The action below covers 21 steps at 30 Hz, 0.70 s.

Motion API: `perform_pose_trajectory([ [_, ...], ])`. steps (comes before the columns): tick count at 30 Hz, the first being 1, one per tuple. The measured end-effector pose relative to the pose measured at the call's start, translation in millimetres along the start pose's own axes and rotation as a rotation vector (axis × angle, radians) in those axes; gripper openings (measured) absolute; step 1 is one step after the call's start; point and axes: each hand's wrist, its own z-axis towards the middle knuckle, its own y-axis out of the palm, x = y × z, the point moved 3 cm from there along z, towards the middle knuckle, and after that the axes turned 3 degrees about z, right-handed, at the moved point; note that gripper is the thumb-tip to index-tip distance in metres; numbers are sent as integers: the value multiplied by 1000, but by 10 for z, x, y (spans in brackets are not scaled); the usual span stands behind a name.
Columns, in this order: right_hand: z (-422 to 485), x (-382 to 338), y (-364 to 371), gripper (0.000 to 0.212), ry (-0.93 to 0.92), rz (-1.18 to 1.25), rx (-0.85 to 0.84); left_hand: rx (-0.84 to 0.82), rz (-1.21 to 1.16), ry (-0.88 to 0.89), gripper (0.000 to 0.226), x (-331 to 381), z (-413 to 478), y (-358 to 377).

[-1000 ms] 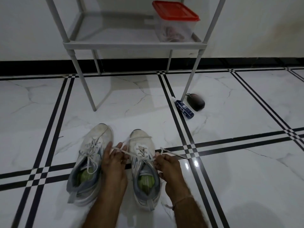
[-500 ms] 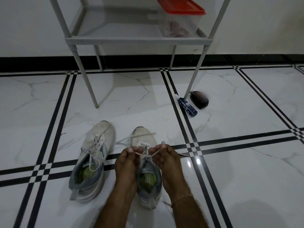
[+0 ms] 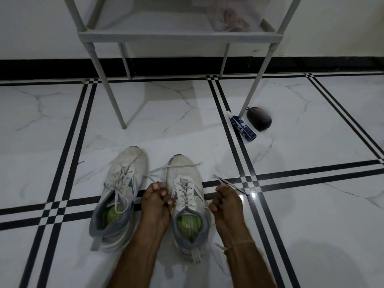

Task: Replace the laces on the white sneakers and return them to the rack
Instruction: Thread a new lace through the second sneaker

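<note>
Two white sneakers with grey heels and green insoles stand side by side on the marble floor. The left sneaker (image 3: pixel 119 192) has loose laces draped over its tongue. The right sneaker (image 3: pixel 187 196) is laced, and both ends of its white lace (image 3: pixel 182 189) are held out to the sides. My left hand (image 3: pixel 156 199) pinches the left lace end just left of that shoe. My right hand (image 3: pixel 225 201) pinches the right lace end on the shoe's right side. The grey rack (image 3: pixel 178 36) stands behind the shoes.
A clear box with a red lid (image 3: pixel 234 17) sits on the rack's lower shelf. A blue tube (image 3: pixel 243 127) and a dark oval brush (image 3: pixel 259 121) lie by the rack's front right leg. Black skirting runs along the wall behind.
My hands were together over the right sneaker's tongue and have pulled apart to either side, drawing the lace ends taut. The view has tilted slightly downward.
</note>
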Motion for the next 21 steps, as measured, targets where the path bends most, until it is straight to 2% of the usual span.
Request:
perform_pose_trajectory([
  [4, -28, -39, -31, 25, -26, -100, -11, -55, 114, 49, 37, 36, 12, 4],
  [7, -81, -164, 28, 22, -34, -202, -82, -181, 320, 173, 32, 167, -49, 18],
  [9, -134, -306, 178, 21, -72, -208, -156, -234, 356, 214, 31, 292, -132, 59],
  [12, -298, -573, 535, 25, -189, -266, -280, -276, 409, 269, 31, 463, -330, 264],
  [15, -528, -846, 915, 28, -364, -394, -373, -302, 422, 404, 31, 727, -549, 541],
  [21, -858, -1215, 1335, 24, -581, -449, -410, -370, 366, 565, 28, 1232, -873, 930],
])
